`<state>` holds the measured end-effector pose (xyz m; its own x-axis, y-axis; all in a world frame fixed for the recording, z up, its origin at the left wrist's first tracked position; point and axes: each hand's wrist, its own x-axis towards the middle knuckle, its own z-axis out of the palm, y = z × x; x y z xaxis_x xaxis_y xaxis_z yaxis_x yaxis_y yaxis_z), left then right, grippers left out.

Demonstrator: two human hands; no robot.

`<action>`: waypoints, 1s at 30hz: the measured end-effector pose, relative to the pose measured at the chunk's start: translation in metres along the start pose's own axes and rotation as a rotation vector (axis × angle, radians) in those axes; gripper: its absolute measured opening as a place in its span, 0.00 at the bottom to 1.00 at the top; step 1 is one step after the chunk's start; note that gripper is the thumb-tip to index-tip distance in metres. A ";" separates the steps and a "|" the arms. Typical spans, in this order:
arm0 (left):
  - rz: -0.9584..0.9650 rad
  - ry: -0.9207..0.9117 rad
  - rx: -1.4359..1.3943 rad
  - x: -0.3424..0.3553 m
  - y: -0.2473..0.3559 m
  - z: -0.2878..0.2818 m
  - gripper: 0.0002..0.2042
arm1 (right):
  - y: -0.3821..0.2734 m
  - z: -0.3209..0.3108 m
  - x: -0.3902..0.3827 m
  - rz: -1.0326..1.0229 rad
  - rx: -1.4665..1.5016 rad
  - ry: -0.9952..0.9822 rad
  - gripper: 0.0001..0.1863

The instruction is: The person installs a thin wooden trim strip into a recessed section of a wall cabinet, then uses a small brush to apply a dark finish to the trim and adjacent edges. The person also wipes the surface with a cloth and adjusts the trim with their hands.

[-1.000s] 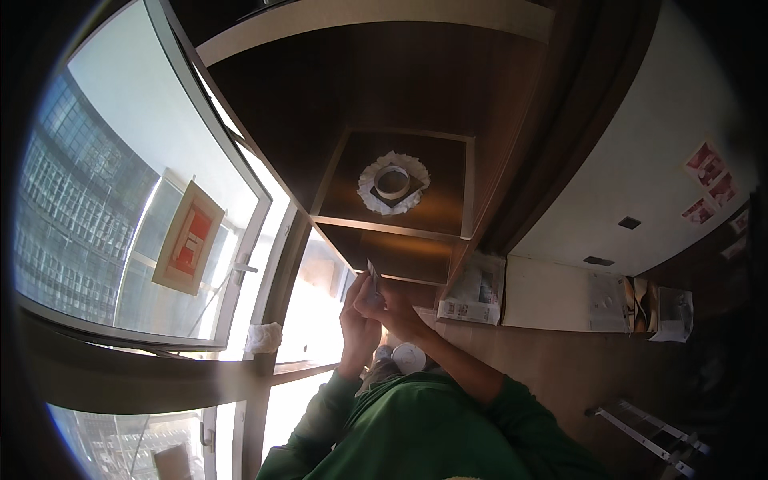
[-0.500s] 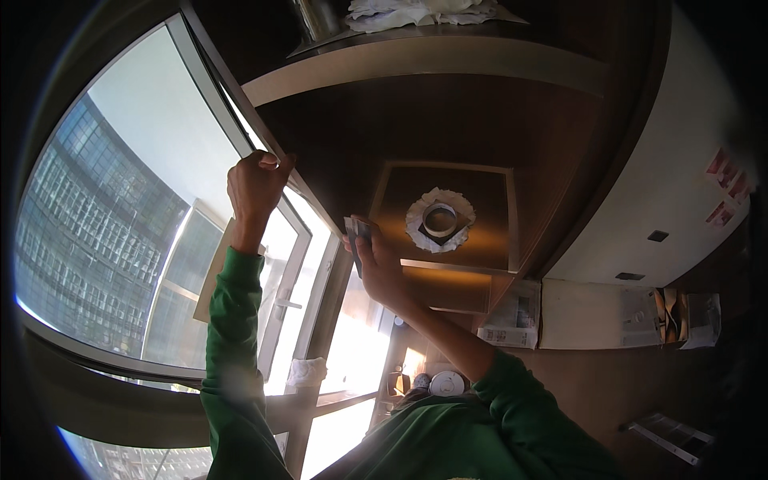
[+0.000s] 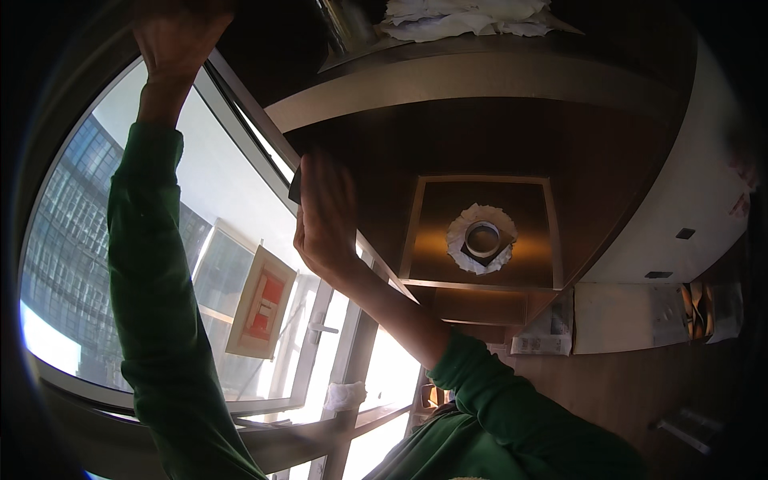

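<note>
Head view: the right hand [image 3: 326, 214] is raised near the slanting upper part of the window frame [image 3: 310, 364], its fingers close together on a dark flat piece [image 3: 295, 190] that juts out on the window side; whether that piece touches the frame I cannot tell. The left hand [image 3: 182, 36] is high at the upper left, where its fingers run into shadow, so I cannot tell if they hold anything. The main risk, I judge, is the piece slipping and dropping, as the hand is high and little of it seems gripped; its edge could also scratch the frame if it catches.

As for containers, a ring-shaped thing [image 3: 483, 252] sits amid ragged white paper [image 3: 459, 240] on a framed dark panel [image 3: 528, 212]; I make out nothing inside. On the upper shelf [image 3: 480, 76], a shiny cylinder [image 3: 348, 28] is beside crumpled white sheets [image 3: 468, 18]; its contents, if any, are hidden.
</note>
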<state>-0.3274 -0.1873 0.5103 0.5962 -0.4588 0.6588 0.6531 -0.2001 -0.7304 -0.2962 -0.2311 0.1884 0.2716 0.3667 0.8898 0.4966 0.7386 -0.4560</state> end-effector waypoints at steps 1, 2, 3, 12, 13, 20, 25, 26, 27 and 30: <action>-0.082 -0.027 -0.065 -0.001 0.000 0.006 0.09 | -0.002 0.004 -0.005 0.000 0.006 -0.003 0.37; -0.165 -0.053 -0.130 -0.003 -0.001 0.010 0.09 | -0.004 0.005 -0.012 0.014 -0.025 -0.047 0.37; -0.256 -0.076 -0.209 -0.009 0.000 0.018 0.08 | -0.004 -0.003 -0.017 0.035 -0.071 -0.093 0.37; -0.116 0.030 -0.177 -0.009 -0.001 0.022 0.08 | -0.025 0.000 0.022 0.048 -0.146 -0.087 0.36; -0.132 0.013 -0.180 -0.008 -0.002 0.020 0.08 | -0.024 0.000 0.022 0.038 -0.147 -0.091 0.36; -0.160 0.042 -0.190 -0.009 0.000 0.026 0.10 | -0.031 -0.002 0.032 0.021 -0.163 -0.076 0.32; -0.140 -0.008 -0.144 -0.010 0.001 0.021 0.12 | -0.039 -0.006 0.047 0.019 -0.157 -0.126 0.32; -0.148 -0.014 -0.146 -0.011 0.002 0.021 0.12 | -0.042 -0.007 0.050 0.019 -0.160 -0.141 0.31; -0.152 -0.015 -0.145 -0.010 0.002 0.020 0.12 | -0.040 -0.006 0.046 0.021 -0.173 -0.137 0.31; -0.093 0.024 -0.097 -0.010 -0.001 0.023 0.12 | -0.038 -0.002 0.036 0.024 -0.182 -0.124 0.31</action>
<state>-0.3235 -0.1629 0.5088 0.5228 -0.4546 0.7211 0.6561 -0.3256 -0.6808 -0.3033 -0.2471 0.2377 0.1869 0.4584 0.8688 0.6351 0.6183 -0.4629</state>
